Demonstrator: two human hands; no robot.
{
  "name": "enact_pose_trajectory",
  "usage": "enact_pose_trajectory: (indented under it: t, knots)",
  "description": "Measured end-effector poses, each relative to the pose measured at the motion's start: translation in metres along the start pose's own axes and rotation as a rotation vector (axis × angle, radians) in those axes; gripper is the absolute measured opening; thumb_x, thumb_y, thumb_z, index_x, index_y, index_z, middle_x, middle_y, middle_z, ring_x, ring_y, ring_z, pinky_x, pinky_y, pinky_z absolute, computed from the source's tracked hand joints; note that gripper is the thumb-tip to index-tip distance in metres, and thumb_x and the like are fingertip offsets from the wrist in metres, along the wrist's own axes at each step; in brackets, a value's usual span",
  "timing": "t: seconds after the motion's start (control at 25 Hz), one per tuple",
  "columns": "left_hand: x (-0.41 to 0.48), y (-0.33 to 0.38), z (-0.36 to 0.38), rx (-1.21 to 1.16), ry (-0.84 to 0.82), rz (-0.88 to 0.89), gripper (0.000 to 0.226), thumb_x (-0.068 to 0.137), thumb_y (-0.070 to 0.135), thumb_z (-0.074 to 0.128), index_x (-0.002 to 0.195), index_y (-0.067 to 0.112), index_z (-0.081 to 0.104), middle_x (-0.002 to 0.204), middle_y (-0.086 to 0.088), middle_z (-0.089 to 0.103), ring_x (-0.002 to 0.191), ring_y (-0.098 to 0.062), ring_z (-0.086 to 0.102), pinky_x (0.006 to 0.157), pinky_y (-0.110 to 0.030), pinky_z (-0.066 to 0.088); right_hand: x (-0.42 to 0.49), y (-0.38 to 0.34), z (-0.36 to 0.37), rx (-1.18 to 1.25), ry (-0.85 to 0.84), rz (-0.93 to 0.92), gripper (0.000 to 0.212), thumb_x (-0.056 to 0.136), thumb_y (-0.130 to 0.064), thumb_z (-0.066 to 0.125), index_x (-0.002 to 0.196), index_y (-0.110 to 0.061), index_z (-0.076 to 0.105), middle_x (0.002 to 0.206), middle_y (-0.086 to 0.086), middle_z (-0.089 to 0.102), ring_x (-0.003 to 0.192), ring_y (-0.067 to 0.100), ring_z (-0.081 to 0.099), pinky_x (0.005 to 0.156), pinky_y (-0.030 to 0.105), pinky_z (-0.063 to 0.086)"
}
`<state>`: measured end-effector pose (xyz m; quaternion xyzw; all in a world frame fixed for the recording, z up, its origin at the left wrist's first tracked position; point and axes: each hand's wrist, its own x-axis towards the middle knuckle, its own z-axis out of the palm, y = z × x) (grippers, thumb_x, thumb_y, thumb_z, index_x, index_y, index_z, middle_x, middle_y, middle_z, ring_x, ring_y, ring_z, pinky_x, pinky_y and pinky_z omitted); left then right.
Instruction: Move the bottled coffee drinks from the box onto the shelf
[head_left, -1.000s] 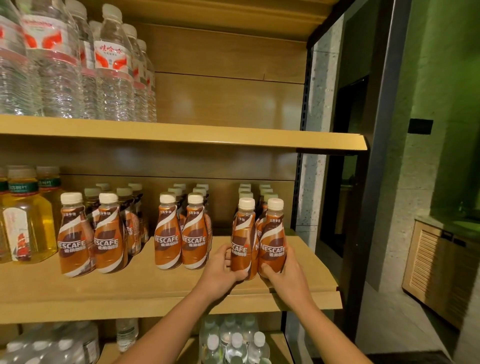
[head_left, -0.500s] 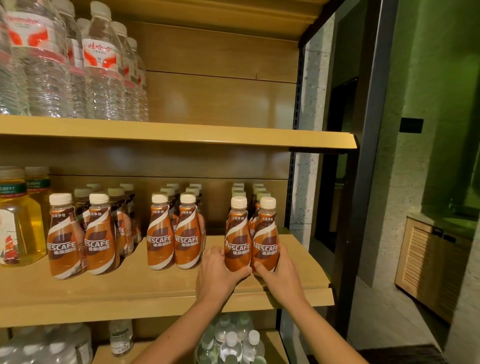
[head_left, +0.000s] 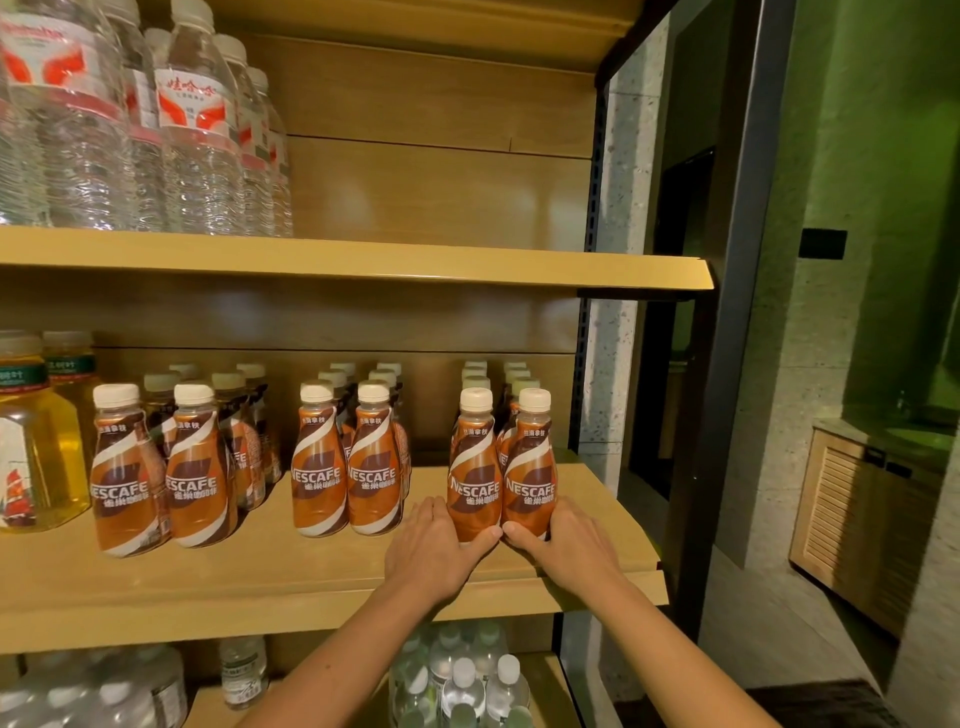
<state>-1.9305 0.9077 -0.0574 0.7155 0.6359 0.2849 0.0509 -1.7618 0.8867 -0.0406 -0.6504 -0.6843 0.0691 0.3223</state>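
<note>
At the middle shelf toward four o'clock, my left hand in a closed grip on one bottled coffee drink, my right hand likewise on its neighbour, bottles upright and touching, more rows at nine o'clock.

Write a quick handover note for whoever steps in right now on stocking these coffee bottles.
Left hand: wrapped round the base of the left front bottle of the rightmost row.
Right hand: wrapped round the base of the right front bottle beside it.
Both bottles stand upright on the middle shelf, labels facing out, touching each other.
Done: three double rows of coffee bottles stand on that shelf, the left rows and the centre rows already faced.
Left: let go of this pair. The box is out of view, so I cannot tell how many bottles remain.
</note>
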Motion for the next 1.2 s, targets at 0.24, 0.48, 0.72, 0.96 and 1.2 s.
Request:
enact_pose_trajectory:
  t: [0.24,0.48,0.72,0.96,1.2]
  knots:
    - [0.008,0.006,-0.002,-0.008,-0.048,-0.03,0.085,0.069,0.082,0.031,0.118,0.017,0.054,0.119,-0.003,0.057,0.108,-0.021,0.054,0.091,-0.037,0.047,0.014,0.005,0.007,0.04,-0.034,0.019,0.06,0.077,-0.065,0.055,0.116,-0.02,0.051,0.113,0.001,0.062,0.1,0.019,0.059,0.089,0.04,0.05]
    - [0.023,0.007,0.007,-0.003,-0.031,-0.09,0.1,0.053,0.09,0.018,0.105,0.017,0.06,0.106,-0.003,0.063,0.097,-0.021,0.058,0.087,-0.039,0.05,0.027,0.005,0.01,0.045,-0.047,0.045,0.065,0.076,-0.066,0.055,0.118,-0.017,0.051,0.115,0.003,0.061,0.101,0.021,0.059,0.087,0.041,0.051]
    - [0.021,0.012,0.003,0.007,-0.033,-0.121,0.088,0.068,0.083,0.029,0.109,0.01,0.057,0.112,-0.008,0.061,0.103,-0.024,0.056,0.092,-0.04,0.047,0.034,0.006,0.014,0.026,-0.057,0.048,0.064,0.076,-0.068,0.054,0.117,-0.018,0.051,0.115,0.002,0.062,0.101,0.02,0.06,0.089,0.041,0.05]
    - [0.013,0.018,-0.008,-0.034,-0.012,-0.172,0.09,0.074,0.073,0.047,0.133,0.007,0.036,0.138,-0.012,0.044,0.126,-0.026,0.043,0.103,-0.04,0.041,0.028,0.003,0.008,0.119,-0.032,0.055,0.089,0.064,-0.08,0.051,0.128,-0.019,0.042,0.121,0.004,0.061,0.11,0.023,0.059,0.093,0.044,0.049]
    - [-0.031,0.018,-0.046,-0.025,0.073,-0.076,0.078,0.08,0.066,0.048,0.134,0.011,0.037,0.138,-0.007,0.046,0.125,-0.022,0.044,0.101,-0.039,0.043,0.003,-0.017,-0.013,0.064,0.083,-0.047,0.073,0.073,-0.064,0.061,0.129,-0.022,0.039,0.128,0.004,0.055,0.116,0.022,0.054,0.096,0.041,0.048]
